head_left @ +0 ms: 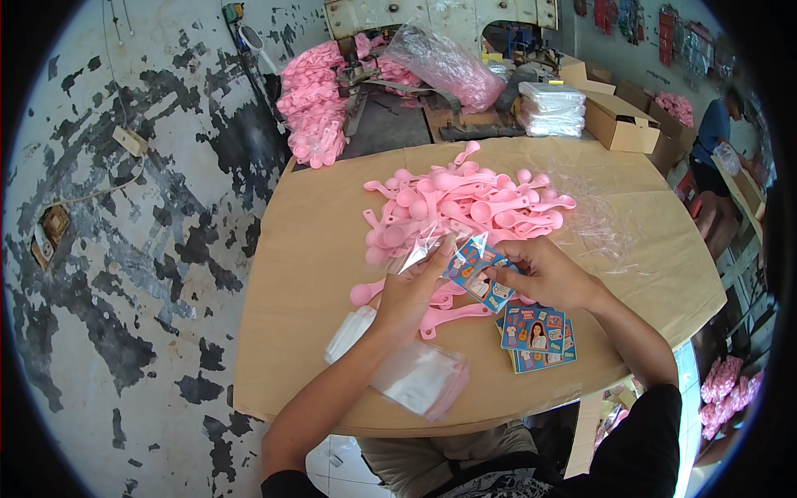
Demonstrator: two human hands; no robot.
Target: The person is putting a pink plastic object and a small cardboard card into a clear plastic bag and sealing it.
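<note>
From my end, I see the card (480, 276) between my two grips, above the near side of the spoons (486, 199). My right grip (548, 272) is clamped on it, thumb on its face. My left grip (415, 289) is closed on a clear bag (422, 249), which reaches toward the card; I can't tell whether the card is inside. The spoons heap up just beyond both grips, on the paper-covered tabletop (286, 249). Just below my right grip lies a card stack (535, 334); below my left, a bag stack (419, 386) sits partly under the forearm. Right of the spoons, past my right grip, is loose film (606, 220). Well beyond, right, stands a carton (618, 124).
</note>
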